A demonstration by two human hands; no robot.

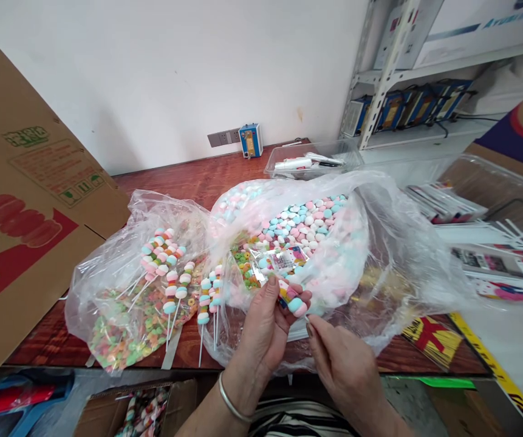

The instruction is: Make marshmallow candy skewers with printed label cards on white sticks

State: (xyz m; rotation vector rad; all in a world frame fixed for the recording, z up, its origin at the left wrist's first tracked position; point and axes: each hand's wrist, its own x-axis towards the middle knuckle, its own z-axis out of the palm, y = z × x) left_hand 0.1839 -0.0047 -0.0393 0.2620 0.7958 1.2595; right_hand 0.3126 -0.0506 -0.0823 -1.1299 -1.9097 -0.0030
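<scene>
My left hand [263, 328], with a silver bangle at its wrist, is closed around a marshmallow skewer [296, 306] of pink, white, blue and yellow pieces. Close by on the right, my right hand [343, 361] pinches at the skewer's lower end, where a bit of white stick shows. Behind both hands lies a big clear plastic bag [379, 212] full of loose pastel marshmallows [307, 224]. A small clear printed wrapper [283, 260] rests in it beside colourful cereal rings [243, 261]. Several finished-looking marshmallow skewers [170, 291] lie to the left of my hands.
Left stands a large cardboard box [24, 182], beside a bag of cereal rings [124, 328]. A clear tray with pens [293, 164] sits behind. At right are printed wrappers and white sticks [498, 267] and yellow twist ties [432, 340]. Below the table edge is a carton of skewers [143, 413].
</scene>
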